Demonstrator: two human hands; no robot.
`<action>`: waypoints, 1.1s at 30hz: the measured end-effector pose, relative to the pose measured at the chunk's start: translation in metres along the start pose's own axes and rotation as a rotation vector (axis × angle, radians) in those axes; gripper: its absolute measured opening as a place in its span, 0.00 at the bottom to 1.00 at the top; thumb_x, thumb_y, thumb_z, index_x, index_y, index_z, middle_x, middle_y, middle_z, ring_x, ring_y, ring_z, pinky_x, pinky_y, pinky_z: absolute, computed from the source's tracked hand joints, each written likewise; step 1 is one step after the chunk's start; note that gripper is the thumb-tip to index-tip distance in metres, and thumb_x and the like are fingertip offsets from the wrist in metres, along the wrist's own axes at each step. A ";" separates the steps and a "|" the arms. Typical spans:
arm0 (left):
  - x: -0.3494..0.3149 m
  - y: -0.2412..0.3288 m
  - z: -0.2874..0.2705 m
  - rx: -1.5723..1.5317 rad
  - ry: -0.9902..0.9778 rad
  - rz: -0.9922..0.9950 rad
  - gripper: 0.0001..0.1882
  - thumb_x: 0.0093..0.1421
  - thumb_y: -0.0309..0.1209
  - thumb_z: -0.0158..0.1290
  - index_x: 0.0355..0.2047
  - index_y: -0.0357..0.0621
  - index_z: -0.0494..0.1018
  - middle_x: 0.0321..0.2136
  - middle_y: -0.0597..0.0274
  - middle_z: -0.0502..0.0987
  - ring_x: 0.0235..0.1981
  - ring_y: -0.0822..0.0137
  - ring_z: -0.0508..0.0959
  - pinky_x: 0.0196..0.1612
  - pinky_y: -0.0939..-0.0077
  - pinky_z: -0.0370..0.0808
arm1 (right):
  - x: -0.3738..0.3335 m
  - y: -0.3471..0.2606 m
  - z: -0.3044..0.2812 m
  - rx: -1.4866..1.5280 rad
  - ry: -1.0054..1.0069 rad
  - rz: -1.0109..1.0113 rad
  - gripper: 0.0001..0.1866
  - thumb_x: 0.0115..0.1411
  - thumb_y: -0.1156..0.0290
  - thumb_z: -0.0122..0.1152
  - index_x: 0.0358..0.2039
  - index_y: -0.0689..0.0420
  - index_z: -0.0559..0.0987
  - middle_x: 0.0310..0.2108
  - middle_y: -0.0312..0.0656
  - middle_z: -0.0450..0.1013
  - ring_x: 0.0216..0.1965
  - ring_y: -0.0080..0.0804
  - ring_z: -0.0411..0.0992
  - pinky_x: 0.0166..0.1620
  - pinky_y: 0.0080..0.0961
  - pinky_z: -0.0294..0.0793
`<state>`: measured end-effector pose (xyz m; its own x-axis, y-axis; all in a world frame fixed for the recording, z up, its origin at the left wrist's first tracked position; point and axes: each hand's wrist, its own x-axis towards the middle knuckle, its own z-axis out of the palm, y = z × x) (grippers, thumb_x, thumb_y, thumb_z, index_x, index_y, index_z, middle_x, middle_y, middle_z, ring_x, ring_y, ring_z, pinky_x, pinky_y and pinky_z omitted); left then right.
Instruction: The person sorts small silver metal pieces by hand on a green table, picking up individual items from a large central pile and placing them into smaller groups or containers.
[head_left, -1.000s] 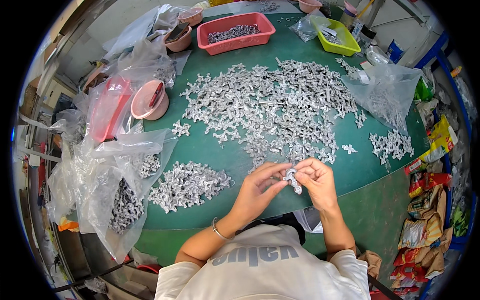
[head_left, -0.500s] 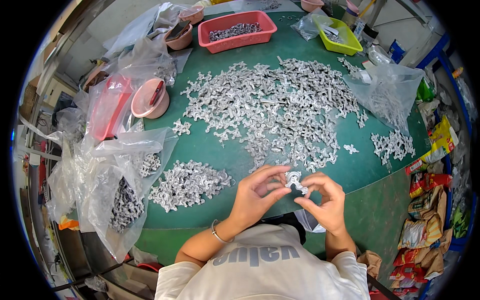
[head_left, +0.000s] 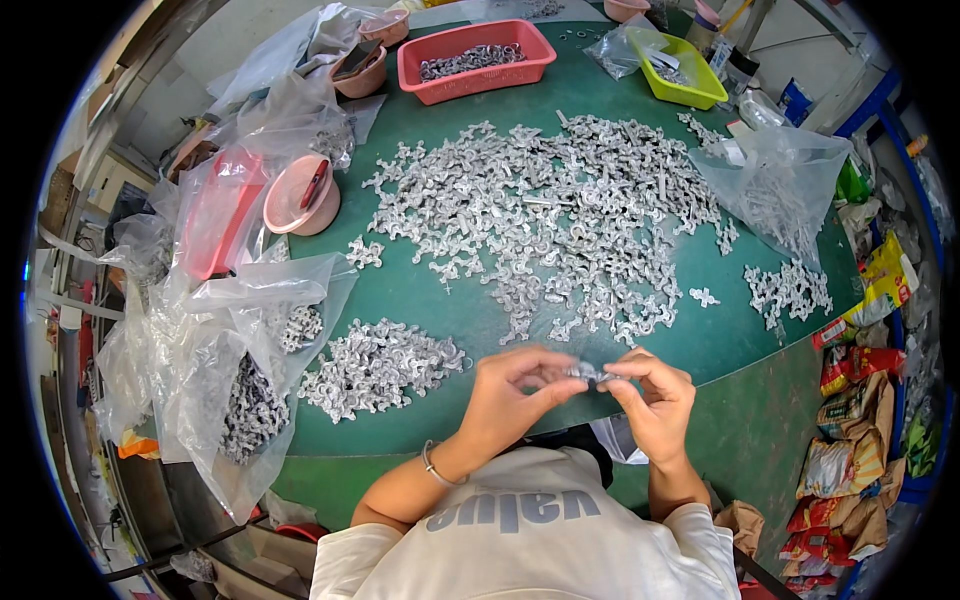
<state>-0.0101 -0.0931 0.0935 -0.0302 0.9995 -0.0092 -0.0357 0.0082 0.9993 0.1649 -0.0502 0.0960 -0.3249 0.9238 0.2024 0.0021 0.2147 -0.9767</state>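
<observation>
Between my two hands, close to the table's near edge, is a small silver metal casting (head_left: 588,372), blurred and seen nearly edge-on. My left hand (head_left: 520,385) pinches its left end, the fingers smeared by motion. Thumb and fingertips of my right hand (head_left: 652,395) close on its right end. Just beyond my hands spreads a wide heap of similar silver castings (head_left: 560,210). A smaller pile of them (head_left: 380,368) lies to the left of my left hand.
Left stand clear plastic bags (head_left: 240,330) holding metal parts and a pink bowl (head_left: 303,197) with a red-handled tool. At the back are a red tray (head_left: 425,90) of small parts and a yellow-green basket (head_left: 690,92). A part-filled bag (head_left: 775,180) lies right; snack packets (head_left: 850,370) hang beyond.
The casting has turned from showing its branched face to nearly edge-on. My right fingers have closed in on it, and my left fingers have shifted.
</observation>
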 end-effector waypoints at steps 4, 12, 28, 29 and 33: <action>0.002 0.000 -0.001 0.117 -0.046 -0.196 0.08 0.56 0.26 0.54 0.33 0.32 0.74 0.21 0.63 0.75 0.22 0.78 0.74 0.24 0.86 0.71 | -0.008 0.015 0.005 0.120 -0.020 0.213 0.03 0.54 0.79 0.58 0.28 0.65 0.76 0.22 0.39 0.74 0.24 0.19 0.69 0.28 0.16 0.66; -0.002 -0.028 -0.022 0.186 0.189 -0.144 0.06 0.57 0.26 0.52 0.30 0.33 0.75 0.22 0.63 0.76 0.22 0.77 0.74 0.26 0.82 0.72 | -0.001 0.055 0.000 -0.272 0.033 0.082 0.05 0.55 0.76 0.56 0.30 0.64 0.77 0.26 0.41 0.74 0.28 0.26 0.69 0.31 0.22 0.67; -0.005 -0.042 -0.074 1.360 0.228 0.033 0.16 0.50 0.24 0.53 0.41 0.41 0.70 0.44 0.51 0.66 0.49 0.52 0.64 0.51 0.52 0.57 | 0.030 0.067 -0.040 0.237 0.289 0.234 0.06 0.56 0.78 0.56 0.35 0.64 0.73 0.29 0.38 0.72 0.29 0.17 0.68 0.30 0.14 0.68; -0.005 -0.037 -0.070 1.354 0.204 0.035 0.16 0.50 0.23 0.53 0.42 0.41 0.70 0.44 0.51 0.66 0.49 0.52 0.64 0.51 0.52 0.58 | 0.027 0.062 -0.034 0.283 0.266 0.257 0.07 0.55 0.78 0.56 0.35 0.65 0.73 0.29 0.39 0.73 0.28 0.18 0.68 0.30 0.14 0.68; -0.003 -0.018 -0.040 0.719 0.090 0.192 0.21 0.45 0.20 0.58 0.42 0.41 0.71 0.39 0.54 0.70 0.40 0.58 0.72 0.44 0.68 0.69 | 0.015 0.048 -0.013 0.421 0.157 0.321 0.10 0.54 0.81 0.56 0.38 0.66 0.73 0.30 0.46 0.75 0.27 0.23 0.71 0.30 0.17 0.70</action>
<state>-0.0492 -0.0972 0.0742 -0.0525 0.9793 0.1957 0.6388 -0.1176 0.7603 0.1727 -0.0213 0.0529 -0.2252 0.9651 -0.1337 -0.3111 -0.2013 -0.9288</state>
